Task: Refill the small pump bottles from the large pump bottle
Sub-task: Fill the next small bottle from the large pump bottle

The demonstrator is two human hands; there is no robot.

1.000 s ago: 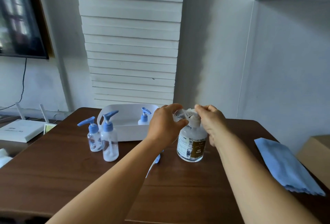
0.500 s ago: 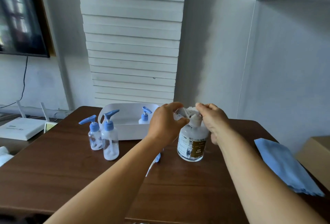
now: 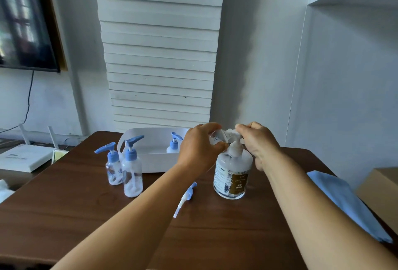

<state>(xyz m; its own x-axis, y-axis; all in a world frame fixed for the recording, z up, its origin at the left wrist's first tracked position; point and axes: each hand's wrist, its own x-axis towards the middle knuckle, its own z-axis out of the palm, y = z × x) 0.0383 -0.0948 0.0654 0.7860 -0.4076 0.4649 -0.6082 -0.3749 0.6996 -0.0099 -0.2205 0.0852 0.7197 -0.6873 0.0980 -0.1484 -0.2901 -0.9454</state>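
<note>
The large bottle (image 3: 232,175) stands upright on the table (image 3: 64,216), right of the middle, and it looks nearly full; its white pump head (image 3: 231,136) is at the top, between the two hands. The right hand (image 3: 257,142) has its fingers curled over the right side of the pump head and seems to press it or hold it; the left hand (image 3: 199,147) is curled near the nozzle, and it seems to hold something small and clear there; most likely this is an open small bottle under the nozzle, but I cannot tell for sure, because the fingers hide it.

A loose blue pump (image 3: 185,197) with its tube lies flat on the table just beside the large bottle, to the left; I judge it belongs to the bottle that is being filled now.

So the step in hand is, I think, the pumping itself; the next move calls for firm and slow presses with the right hand, while the left keeps the opening exactly under the nozzle; after that the loose pump must be screwed back.

Further left, two small bottles (image 3: 123,168) with blue pumps stand close together, well apart from the hands; one more (image 3: 174,146) stands in the white tray (image 3: 150,162) behind; a blue cloth (image 3: 344,203) lies at the right edge.
</note>
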